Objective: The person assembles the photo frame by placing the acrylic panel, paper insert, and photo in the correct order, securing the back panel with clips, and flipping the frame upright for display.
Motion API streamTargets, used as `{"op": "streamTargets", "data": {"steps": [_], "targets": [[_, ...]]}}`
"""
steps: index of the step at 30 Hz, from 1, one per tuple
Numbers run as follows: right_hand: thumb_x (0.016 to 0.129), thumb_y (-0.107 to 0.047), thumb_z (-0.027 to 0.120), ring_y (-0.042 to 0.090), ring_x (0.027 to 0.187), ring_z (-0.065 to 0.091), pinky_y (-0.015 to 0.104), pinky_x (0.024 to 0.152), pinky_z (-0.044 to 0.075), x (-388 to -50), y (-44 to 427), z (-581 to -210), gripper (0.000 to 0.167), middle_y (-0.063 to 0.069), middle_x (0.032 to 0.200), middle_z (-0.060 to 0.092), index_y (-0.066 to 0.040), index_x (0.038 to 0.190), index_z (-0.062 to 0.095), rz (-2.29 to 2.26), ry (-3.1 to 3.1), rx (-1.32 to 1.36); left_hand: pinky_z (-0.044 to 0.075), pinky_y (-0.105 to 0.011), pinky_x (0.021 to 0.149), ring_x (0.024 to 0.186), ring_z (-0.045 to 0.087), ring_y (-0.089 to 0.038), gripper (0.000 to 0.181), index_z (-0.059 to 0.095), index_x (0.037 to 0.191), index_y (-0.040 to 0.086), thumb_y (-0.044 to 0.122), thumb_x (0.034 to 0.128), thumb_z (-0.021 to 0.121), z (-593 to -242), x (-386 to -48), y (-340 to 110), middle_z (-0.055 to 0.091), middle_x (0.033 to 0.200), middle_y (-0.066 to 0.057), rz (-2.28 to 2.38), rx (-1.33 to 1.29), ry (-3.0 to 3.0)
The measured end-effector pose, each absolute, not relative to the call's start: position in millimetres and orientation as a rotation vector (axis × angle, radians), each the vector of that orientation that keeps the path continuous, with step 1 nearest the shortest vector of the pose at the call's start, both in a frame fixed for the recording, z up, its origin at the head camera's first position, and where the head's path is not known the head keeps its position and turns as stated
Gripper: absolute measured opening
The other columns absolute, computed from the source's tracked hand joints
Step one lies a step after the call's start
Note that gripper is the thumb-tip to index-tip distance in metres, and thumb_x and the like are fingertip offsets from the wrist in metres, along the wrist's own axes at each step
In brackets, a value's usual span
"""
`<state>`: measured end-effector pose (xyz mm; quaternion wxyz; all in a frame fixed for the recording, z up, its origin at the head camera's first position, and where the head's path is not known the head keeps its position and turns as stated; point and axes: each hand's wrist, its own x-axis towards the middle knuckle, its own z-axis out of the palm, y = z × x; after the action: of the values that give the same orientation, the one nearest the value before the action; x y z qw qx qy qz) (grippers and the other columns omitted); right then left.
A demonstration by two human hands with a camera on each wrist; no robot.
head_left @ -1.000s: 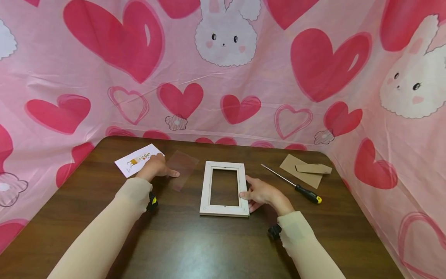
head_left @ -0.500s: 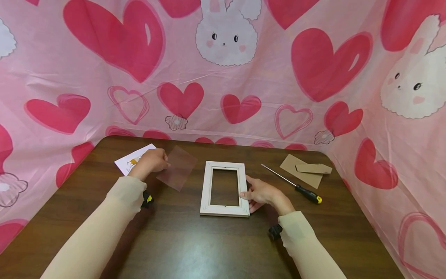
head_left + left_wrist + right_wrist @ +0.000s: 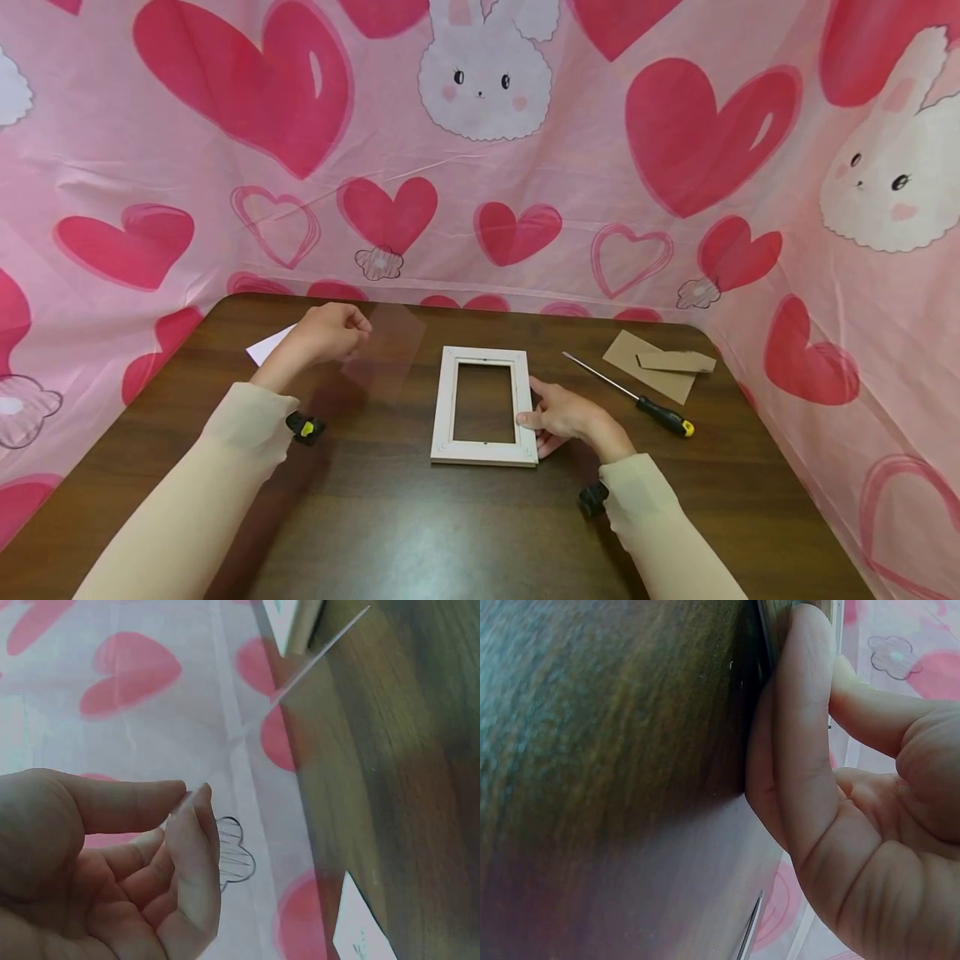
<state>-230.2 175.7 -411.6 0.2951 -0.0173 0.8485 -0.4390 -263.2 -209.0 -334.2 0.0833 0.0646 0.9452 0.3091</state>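
Observation:
Between thumb and fingertips my left hand pinches a thin clear sheet, raised off the table. The left wrist view shows the clear sheet nearly edge-on, caught at one edge. Beneath that arm lies a white picture card, mostly hidden by hand and forearm. A white picture frame with an open middle lies flat on the table. My right hand grips the frame's right side, thumb on top; in the right wrist view the fingers lie along its edge.
Right of the frame lies a screwdriver with a black and yellow handle. Behind it is a brown backing board with a folded brown stand on it. Pink patterned cloth hangs beyond the table's back edge.
My left hand has pinched the clear sheet, lifted it off the table and drawn back up and left, covering more of the card. The right hand and the frame have stayed in place.

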Motion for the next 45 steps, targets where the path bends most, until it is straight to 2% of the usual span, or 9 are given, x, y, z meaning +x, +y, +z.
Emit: {"op": "streamTargets", "data": {"steps": [10,18,34,45], "targets": [[0.103,-0.012,0.069,0.023,0.062,0.066,0.040,0.060,0.065,-228,175,-412,0.088,0.020,0.095,0.059,-0.007,0.170,0.012,-1.203,2.233,-0.067,0.065,-0.033,0.074,0.076,0.073,-0.016,0.027,0.063,0.121,-0.008,0.010,0.1002,0.065,-336,-261,-202,0.070,0.091,-0.013,1.244,0.211,2.647],[0.104,-0.012,0.068,0.023,0.063,0.066,0.040,0.060,0.065,-228,174,-412,0.089,0.020,0.095,0.060,-0.006,0.170,0.010,-1.213,2.226,-0.064,0.066,-0.036,0.076,0.074,0.070,-0.017,0.026,0.060,0.121,-0.010,0.007,0.1013,0.064,-341,-254,-194,0.066,0.091,-0.014,1.391,0.221,2.502],[0.105,-0.011,0.067,0.024,0.066,0.068,0.041,0.061,0.065,-227,174,-411,0.088,0.021,0.101,0.059,-0.007,0.170,0.010,-1.225,2.217,-0.041,0.065,-0.033,0.075,0.072,0.068,-0.018,0.030,0.057,0.122,-0.012,0.005,0.1001,0.067,-366,-248,-166,0.068,0.093,-0.018,1.559,0.243,2.336],[0.104,-0.011,0.068,0.024,0.065,0.068,0.042,0.060,0.065,-227,174,-411,0.089,0.021,0.099,0.060,-0.007,0.170,0.009,-1.240,2.210,-0.050,0.066,-0.034,0.074,0.071,0.069,-0.016,0.026,0.059,0.119,-0.009,0.002,0.0982,0.070,-385,-242,-136,0.067,0.090,-0.014,1.630,0.185,2.253]]}}
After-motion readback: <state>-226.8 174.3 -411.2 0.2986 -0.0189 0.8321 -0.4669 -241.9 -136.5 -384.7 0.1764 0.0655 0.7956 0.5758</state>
